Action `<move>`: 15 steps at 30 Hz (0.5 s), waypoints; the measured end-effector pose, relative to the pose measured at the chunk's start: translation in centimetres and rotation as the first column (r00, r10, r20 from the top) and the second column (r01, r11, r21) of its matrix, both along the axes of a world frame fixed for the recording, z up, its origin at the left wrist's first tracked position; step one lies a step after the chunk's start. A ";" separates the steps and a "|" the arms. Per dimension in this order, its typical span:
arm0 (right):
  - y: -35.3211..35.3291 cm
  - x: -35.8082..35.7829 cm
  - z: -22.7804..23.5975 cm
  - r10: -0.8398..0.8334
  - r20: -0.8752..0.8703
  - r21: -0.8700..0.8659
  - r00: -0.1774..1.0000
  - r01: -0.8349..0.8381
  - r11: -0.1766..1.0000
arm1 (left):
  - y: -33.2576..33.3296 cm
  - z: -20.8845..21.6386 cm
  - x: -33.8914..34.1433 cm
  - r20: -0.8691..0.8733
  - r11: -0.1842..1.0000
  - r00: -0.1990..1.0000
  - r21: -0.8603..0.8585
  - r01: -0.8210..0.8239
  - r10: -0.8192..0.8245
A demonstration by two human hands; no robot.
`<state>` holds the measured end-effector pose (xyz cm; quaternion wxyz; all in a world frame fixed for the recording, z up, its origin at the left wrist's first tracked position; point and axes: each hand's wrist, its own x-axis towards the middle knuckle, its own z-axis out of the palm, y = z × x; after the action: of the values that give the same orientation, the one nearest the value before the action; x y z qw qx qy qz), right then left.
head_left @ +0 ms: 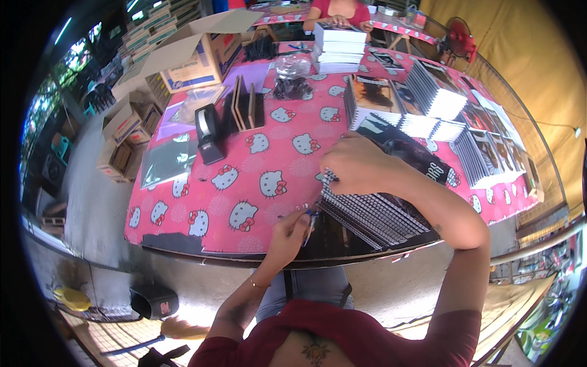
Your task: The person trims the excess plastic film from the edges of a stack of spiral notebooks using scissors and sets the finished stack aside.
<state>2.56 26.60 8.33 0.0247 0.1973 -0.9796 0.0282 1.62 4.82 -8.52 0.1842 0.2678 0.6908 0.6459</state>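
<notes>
The spiral notebooks (373,214) lie overlapped at the near edge of the tabletop (299,171), right of the middle, their coils exposed, probably so each spine is within easy reach. The right hand (354,164) curls its fingers over the coils' far end, apparently steadying them; whether they pinch anything cannot be told. The left hand (290,236) holds a small object (312,221) in narrowed fingers beside the coils, its kind unclear. The right forearm partly hides a dark book (428,163) beyond.

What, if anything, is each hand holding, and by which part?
The left hand pinches a small object in its fingers; which part is unclear. The right hand is at the far end of the spiral bindings; its hold cannot be told.
</notes>
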 end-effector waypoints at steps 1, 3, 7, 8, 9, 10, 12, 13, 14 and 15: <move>-0.3 0.0 0.4 -0.032 0.058 0.054 0.998 0.029 0.998 | -0.1 -0.2 0.1 0.094 0.999 0.996 0.042 -0.007 0.003; -0.5 0.0 0.8 -0.074 0.124 0.119 0.990 0.059 0.991 | -0.2 -0.3 0.1 0.203 0.998 0.979 0.065 -0.012 -0.002; -0.4 0.0 0.7 -0.073 0.122 0.103 0.990 0.060 0.993 | -0.6 -0.2 0.2 0.266 1.000 0.964 0.026 -0.014 0.006; -0.4 0.0 0.5 -0.064 0.122 0.087 0.990 0.054 0.995 | -0.7 -0.4 0.4 0.292 0.999 0.956 0.024 -0.022 0.014; -0.4 0.0 0.4 -0.057 0.113 0.086 0.992 0.048 0.995 | -0.8 -0.4 0.4 0.266 1.000 0.964 0.025 0.004 -0.010; -0.3 0.0 0.5 -0.050 0.103 0.085 0.993 0.041 0.996 | -0.9 -0.4 0.2 0.239 0.999 0.970 0.025 0.028 -0.034; -0.2 0.2 0.5 -0.047 0.102 0.071 0.994 0.040 0.997 | -0.9 -0.5 0.2 0.230 0.998 0.971 0.027 0.057 -0.061; -0.2 0.3 0.6 -0.053 0.106 0.056 0.993 0.047 0.997 | -0.9 -0.6 0.2 0.243 0.998 0.968 0.025 0.061 -0.066; -0.1 0.4 0.8 -0.058 0.103 0.042 0.993 0.054 0.998 | -0.8 -0.6 0.2 0.249 0.997 0.966 0.026 0.066 -0.070; -0.1 0.4 0.4 -0.029 0.063 0.028 0.998 0.027 0.999 | -0.8 -0.4 0.5 0.286 0.997 0.956 0.050 0.053 -0.065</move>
<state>2.97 26.53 8.77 -0.0085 0.1830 -0.9828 0.0208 2.16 4.03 -8.95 0.2961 0.1954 0.6348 0.6865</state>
